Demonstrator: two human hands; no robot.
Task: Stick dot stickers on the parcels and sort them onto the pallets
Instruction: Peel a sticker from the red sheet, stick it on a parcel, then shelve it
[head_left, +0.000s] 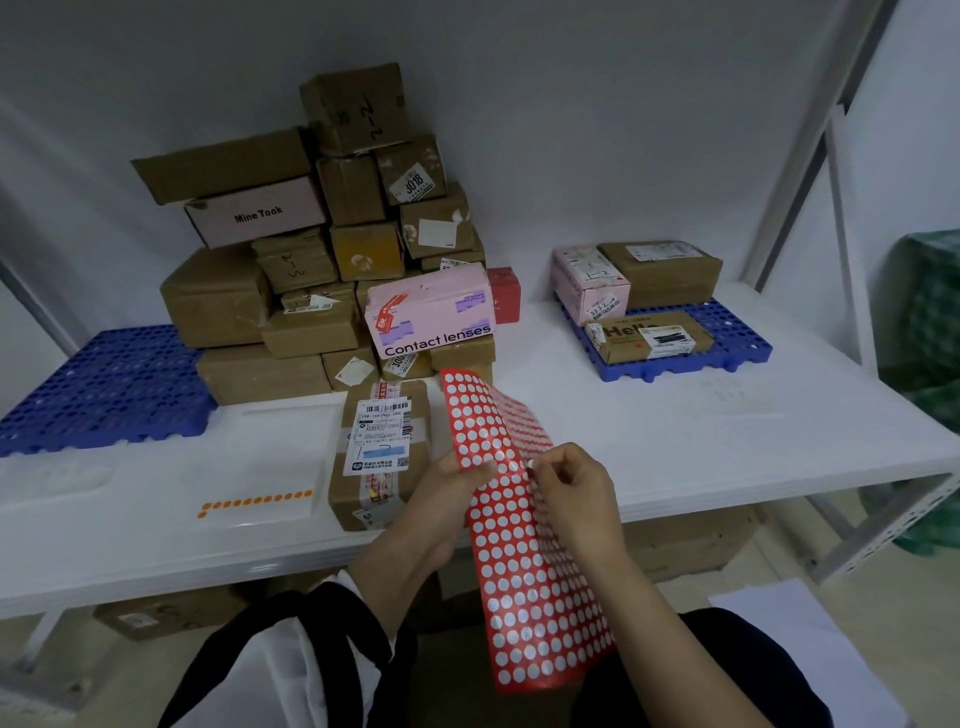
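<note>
My left hand (452, 488) grips the sticker sheet (524, 571), my right hand (571, 493) pinches its edge, the parcel (379, 452) lies at 11 o'clock, stack (332, 260) beyond, left pallet (104, 384) at 10 o'clock, right pallet (737, 338) at 2 o'clock.

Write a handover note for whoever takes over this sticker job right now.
Left hand grips the red dot-sticker sheet on its upper half; right hand pinches at the sheet's edge, apparently picking a dot.
The labelled brown parcel lies on the table beside the sheet; no dot visible on it.
Done: three parcels sit on the right blue pallet.
Left to do: the parcel pile beside the left blue pallet, which shows no parcels.
An orange dot strip lies on the table.
</note>
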